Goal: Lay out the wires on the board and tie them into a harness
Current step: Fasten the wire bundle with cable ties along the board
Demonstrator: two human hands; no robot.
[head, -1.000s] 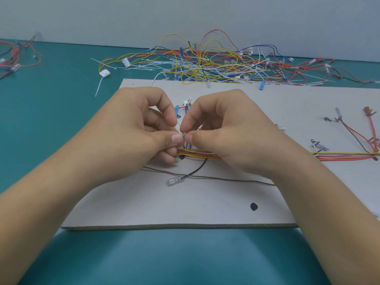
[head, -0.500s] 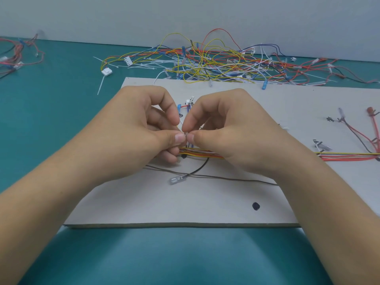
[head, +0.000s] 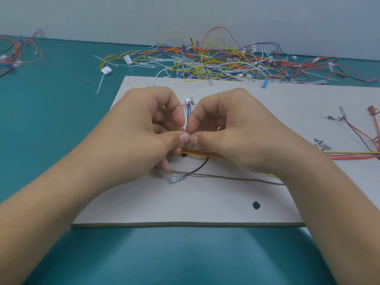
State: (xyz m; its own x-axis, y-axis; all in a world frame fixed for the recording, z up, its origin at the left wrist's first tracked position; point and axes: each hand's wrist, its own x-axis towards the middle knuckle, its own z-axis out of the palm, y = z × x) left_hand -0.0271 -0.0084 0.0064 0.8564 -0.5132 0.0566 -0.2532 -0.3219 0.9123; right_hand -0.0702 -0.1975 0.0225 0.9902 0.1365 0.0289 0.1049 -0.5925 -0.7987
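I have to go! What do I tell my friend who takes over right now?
Left hand and right hand: both pinch the blue wires where they leave the bundle, thumbs nearly touching.
Bundle lies across the board, running right.
Done: bundle laid out.
Left: no tie shows yet; the black wire and brown wire lie loose in front of the bundle. Spare wires and ties sit in the pile behind the board.

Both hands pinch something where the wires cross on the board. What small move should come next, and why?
Probably draw it tight around the blue wires. The left hand and right hand pinch a small pale piece, perhaps a tie, just above the wire bundle on the board.
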